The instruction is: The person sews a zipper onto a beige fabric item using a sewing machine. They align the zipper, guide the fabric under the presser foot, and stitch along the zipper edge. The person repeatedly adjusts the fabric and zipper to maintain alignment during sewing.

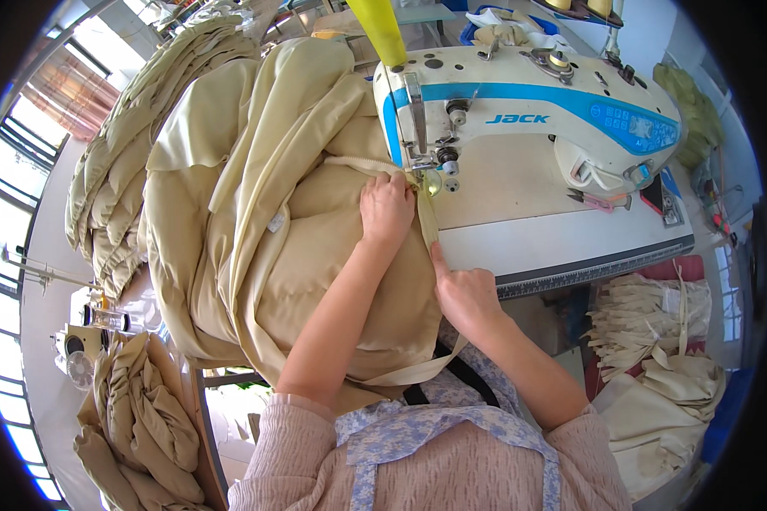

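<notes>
A puffy beige padded garment lies bunched on the sewing table, its right edge running under the needle of a white and blue sewing machine. Close beside the presser foot, my left hand is closed on the garment, fingers curled at its edge. My right hand is nearer to me at the table's front edge. Its index finger lies along a beige fabric strip that leads up to the needle; the other fingers are folded, and the thumb is hidden. The strip's loose end hangs below that hand.
Stacked beige padded pieces rise at the back left, and more beige fabric lies lower left. Small snips rest under the machine's arm. A ruler strip edges the table. Bundled cream pieces sit at right.
</notes>
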A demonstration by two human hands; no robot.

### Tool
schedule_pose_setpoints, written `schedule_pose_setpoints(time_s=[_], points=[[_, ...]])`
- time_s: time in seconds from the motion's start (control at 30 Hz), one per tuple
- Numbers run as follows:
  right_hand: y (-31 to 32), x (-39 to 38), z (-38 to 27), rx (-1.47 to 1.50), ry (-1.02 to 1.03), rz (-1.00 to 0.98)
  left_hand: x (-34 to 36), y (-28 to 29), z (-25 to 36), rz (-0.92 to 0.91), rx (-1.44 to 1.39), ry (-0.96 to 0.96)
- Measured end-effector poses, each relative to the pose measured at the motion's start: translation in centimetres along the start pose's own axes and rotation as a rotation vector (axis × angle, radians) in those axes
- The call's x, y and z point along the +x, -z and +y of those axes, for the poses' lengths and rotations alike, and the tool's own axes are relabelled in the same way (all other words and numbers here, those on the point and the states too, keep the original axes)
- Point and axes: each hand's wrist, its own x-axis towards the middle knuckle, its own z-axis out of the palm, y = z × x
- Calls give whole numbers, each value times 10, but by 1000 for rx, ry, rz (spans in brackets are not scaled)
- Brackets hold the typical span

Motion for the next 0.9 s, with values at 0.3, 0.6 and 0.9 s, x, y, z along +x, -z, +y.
schedule_pose_setpoints(time_s=[0.3, 0.6, 0.9], points=[[-2, 2, 4, 41, 32, 20, 3, 4, 2, -36, 73, -19], [-5, 0, 5, 51, -6, 1, 12, -15, 2, 20, 129, 29], [16, -33, 2, 619, -122, -49, 31, 11, -25, -98, 70, -52]])
